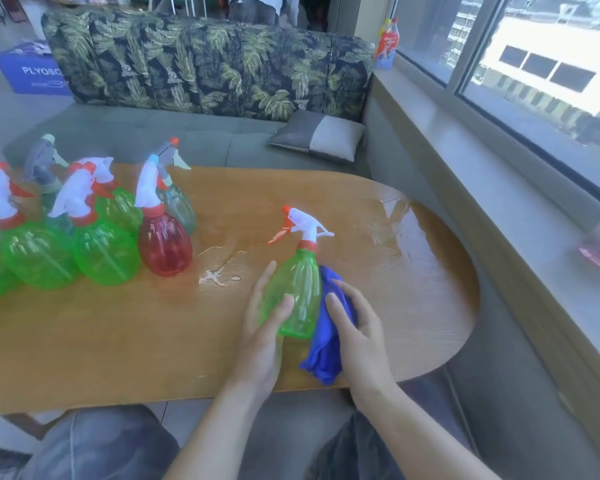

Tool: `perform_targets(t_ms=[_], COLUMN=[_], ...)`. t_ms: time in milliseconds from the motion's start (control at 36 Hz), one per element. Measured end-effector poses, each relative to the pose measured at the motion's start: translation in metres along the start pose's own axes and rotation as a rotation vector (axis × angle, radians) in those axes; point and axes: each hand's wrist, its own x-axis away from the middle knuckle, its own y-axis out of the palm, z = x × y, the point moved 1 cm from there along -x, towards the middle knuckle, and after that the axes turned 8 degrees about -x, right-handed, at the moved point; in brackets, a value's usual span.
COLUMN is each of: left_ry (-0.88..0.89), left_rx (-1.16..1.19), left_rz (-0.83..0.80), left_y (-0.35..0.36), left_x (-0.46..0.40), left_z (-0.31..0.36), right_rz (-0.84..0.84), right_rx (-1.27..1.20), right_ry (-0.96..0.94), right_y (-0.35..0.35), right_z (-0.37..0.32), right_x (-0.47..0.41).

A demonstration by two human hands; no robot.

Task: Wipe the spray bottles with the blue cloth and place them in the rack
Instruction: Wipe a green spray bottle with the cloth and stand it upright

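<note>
A green spray bottle (pixel 297 289) with a white head and red trigger stands tilted over the wooden table (pixel 118 341). My left hand (pixel 262 337) grips its body from the left, thumb across the front. My right hand (pixel 355 327) holds the blue cloth (pixel 326 348) against the bottle's right side. Several more spray bottles stand grouped at the table's left: green ones (pixel 104 251), a red one (pixel 165 245) and grey-tinted ones (pixel 179 206). No rack is in view.
Wet patches (pixel 219 275) shine on the table's middle and far right. A sofa with leaf-print back (pixel 205 64) and a grey cushion (pixel 319 135) lies behind. A window ledge (pixel 499 202) runs along the right, with a bottle (pixel 387 41) on it. My knees are below the table edge.
</note>
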Motion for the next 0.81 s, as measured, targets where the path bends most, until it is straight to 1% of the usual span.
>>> perform_targets(t_ms=[83,139,222,306,389,444,556,639,694,750,806], left_ry=[0.033,0.032,0.017,-0.015,-0.029,-0.028,-0.019,-0.005,-0.006,-0.015,-0.021], left_rx=[-0.124,-0.171,-0.146,-0.115,-0.119,-0.141,-0.162,-0.139,-0.132,-0.134,-0.134], left_rz=[0.007,0.013,0.014,0.011,0.011,-0.001,-0.025,-0.013,0.010,0.026,0.054], left_y=[0.003,0.002,-0.001,0.001,0.002,0.003,0.003,0.001,0.000,-0.002,-0.003], left_x=[-0.001,-0.001,0.000,0.002,0.004,0.005,0.004,0.002,0.001,0.001,0.000], left_z=[-0.002,-0.005,-0.005,-0.003,0.001,0.002,0.002,0.003,0.001,-0.003,-0.005], right_rz=[-0.020,-0.058,-0.066,-0.061,-0.096,-0.126,-0.137,-0.168,-0.230,-0.341,-0.443], right_rx=[-0.057,-0.001,0.163,0.297,0.431,0.552,0.850,0.864,0.850,0.847,0.907], right_ry=[-0.002,-0.028,-0.130,-0.302,-0.439,-0.468,-0.449,-0.578,-0.697,-0.813,-0.915], right_y=[-0.004,-0.007,-0.014,-0.017,-0.010,-0.003,0.008,0.010,0.006,0.000,-0.009], right_z=[-0.004,-0.003,-0.005,-0.022,-0.038,-0.039,-0.023,-0.014,-0.011,-0.008,-0.005], right_x=[0.002,0.002,-0.004,-0.019,-0.035,-0.043,-0.047,-0.037,-0.030,-0.022,-0.016])
